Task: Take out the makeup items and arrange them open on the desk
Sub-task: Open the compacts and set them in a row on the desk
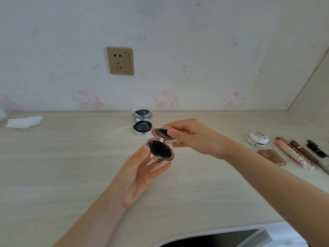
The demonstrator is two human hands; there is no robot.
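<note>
Makeup items lie spread along a pale wood-grain desk point(71, 166) set against a wall papered with pink cartoon cats, where a gold power socket point(120, 60) is mounted above the surface. A person's left hand point(137, 177) holds the base of a rose-gold compact point(161, 150) from below, fingers curled round its rim, while the right hand point(192, 138) pinches the raised lid between thumb and fingers, so that the case is held open in the air above the middle of the desk. Both halves show dark insides. Just behind it, near the wall, a silver compact point(142, 124) rests open on the desk, its dark lid tipped back. At far left lies a crumpled white tissue point(25, 121). To the right, well apart from the hands, sit a small white round case point(257, 138) with a floral pattern, still closed, a flat brown palette point(272, 157), a pink tube point(293, 154), a brown pencil point(303, 151) and a black pen-like stick point(316, 148), laid side by side. A dark screen edge point(222, 239) shows at the desk's near rim.
</note>
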